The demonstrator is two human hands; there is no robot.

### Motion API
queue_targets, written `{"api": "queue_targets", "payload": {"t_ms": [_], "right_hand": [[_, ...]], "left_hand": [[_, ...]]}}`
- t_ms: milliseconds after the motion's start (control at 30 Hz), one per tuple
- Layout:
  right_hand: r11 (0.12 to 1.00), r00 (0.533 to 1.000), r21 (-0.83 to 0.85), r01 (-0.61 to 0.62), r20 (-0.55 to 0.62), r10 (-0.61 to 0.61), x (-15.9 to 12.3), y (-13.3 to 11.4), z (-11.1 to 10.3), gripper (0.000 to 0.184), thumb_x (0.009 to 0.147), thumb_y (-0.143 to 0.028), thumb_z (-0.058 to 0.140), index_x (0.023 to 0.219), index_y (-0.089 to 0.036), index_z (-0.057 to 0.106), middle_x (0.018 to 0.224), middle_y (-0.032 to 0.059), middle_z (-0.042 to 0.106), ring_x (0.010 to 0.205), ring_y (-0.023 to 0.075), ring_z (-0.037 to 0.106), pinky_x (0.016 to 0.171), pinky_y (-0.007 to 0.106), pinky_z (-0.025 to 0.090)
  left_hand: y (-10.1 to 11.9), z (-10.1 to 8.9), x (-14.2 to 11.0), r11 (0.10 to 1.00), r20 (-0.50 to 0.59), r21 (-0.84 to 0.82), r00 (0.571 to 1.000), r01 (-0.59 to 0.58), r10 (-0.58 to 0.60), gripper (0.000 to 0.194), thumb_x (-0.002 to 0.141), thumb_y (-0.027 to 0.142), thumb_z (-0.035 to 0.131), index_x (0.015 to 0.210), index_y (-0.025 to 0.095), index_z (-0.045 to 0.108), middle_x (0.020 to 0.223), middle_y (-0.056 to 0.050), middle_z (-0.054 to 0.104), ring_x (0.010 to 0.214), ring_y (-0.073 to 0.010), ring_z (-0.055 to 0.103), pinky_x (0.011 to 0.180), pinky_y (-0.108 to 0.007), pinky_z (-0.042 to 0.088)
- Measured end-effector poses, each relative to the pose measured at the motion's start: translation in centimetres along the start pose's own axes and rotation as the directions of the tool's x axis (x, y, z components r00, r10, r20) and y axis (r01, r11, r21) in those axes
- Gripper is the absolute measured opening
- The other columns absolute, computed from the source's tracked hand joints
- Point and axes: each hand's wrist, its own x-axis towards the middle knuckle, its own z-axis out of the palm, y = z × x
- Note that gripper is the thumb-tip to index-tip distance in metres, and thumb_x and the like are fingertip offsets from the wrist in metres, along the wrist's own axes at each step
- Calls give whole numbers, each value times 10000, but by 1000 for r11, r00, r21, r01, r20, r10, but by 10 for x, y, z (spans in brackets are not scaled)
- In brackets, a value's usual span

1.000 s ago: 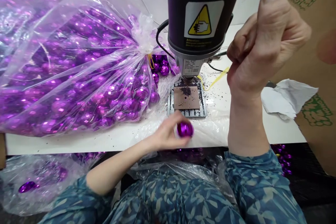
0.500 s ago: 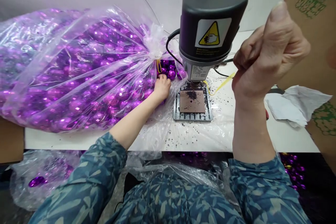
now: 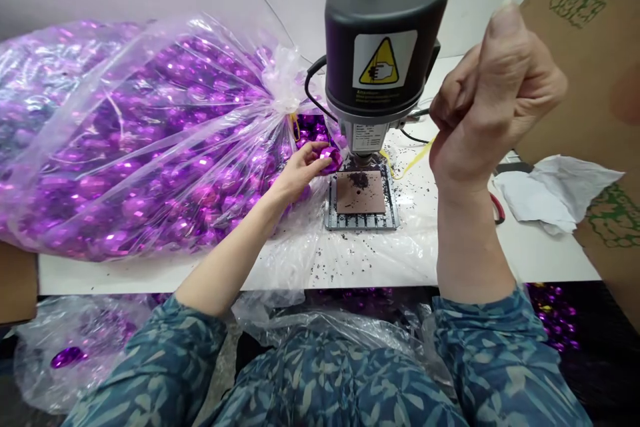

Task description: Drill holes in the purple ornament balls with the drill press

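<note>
Between the thumb and fingers of my left hand (image 3: 303, 170) is a shiny purple faceted ball (image 3: 331, 159). It is just left of the drill press (image 3: 385, 33), above the edge of its slotted metal base (image 3: 363, 222). A brown square plate (image 3: 350, 197) with a small hole lies on that base, with dark shavings (image 3: 359, 179) on it. My right hand (image 3: 500, 90) is raised at the machine's right side, closed around the drill press lever (image 3: 420, 113). Most of the lever is hidden in the fist.
A large clear bag of purple balls (image 3: 165, 147) fills the table's left side, tied at its neck. Crumpled white paper (image 3: 550, 193) and a cardboard box (image 3: 565, 80) are at the right. Black cable (image 3: 313, 90) runs beside the machine. Shavings litter the white table (image 3: 345, 270).
My left hand has come out from the bag's neck with a purple ball and moved toward the drill press base. My right hand keeps its hold on the lever. The view has shifted slightly.
</note>
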Motion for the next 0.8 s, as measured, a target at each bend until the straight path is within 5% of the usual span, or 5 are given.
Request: {"api": "queue_targets", "payload": {"t_ms": [100,300,433,600,800], "right_hand": [[999,1000,38,16,-11,-16,-1,0,2,613,794,-624,691,523,-218,321,439,-82,313,365,34,277,417,284,201],[998,998,-41,54,-26,-55,-2,6,2,644,869,-701,601,537,-239,300,446,-71,288,371,61,239,430,324,234],[971,1000,-239,23,0,-24,-4,10,-1,671,863,-839,376,578,-236,305,476,-56,237,419,72,227,465,313,293],[972,999,-232,35,9,-34,-4,9,-2,637,898,-789,401,587,-235,356,485,-51,273,429,75,265,477,305,318],[948,998,-315,52,-14,-59,-4,8,0,633,907,-776,370,582,-239,282,463,-56,281,413,61,275,461,280,326]], "left_hand": [[-4,10,-15,922,93,-348,985,169,-145,322,916,249,736,1228,198,677,1168,-97,787,1056,-216,762,1034,-474,630],[-28,27,-15,799,164,-542,966,259,-202,210,939,351,759,1059,181,731,1165,-127,807,1147,-283,764,1066,-544,638],[-47,36,-16,846,84,-505,985,172,-150,374,894,474,837,1102,211,672,1171,-96,790,1132,-263,764,1018,-525,654],[-59,48,-20,967,-67,-239,995,-88,74,551,862,468,867,1315,267,627,1179,-60,772,1171,-241,739,1095,-476,589],[-70,59,-15,964,-105,-201,982,-173,154,555,767,499,930,1118,231,594,1121,-73,761,1077,-238,755,1056,-494,609]]}}
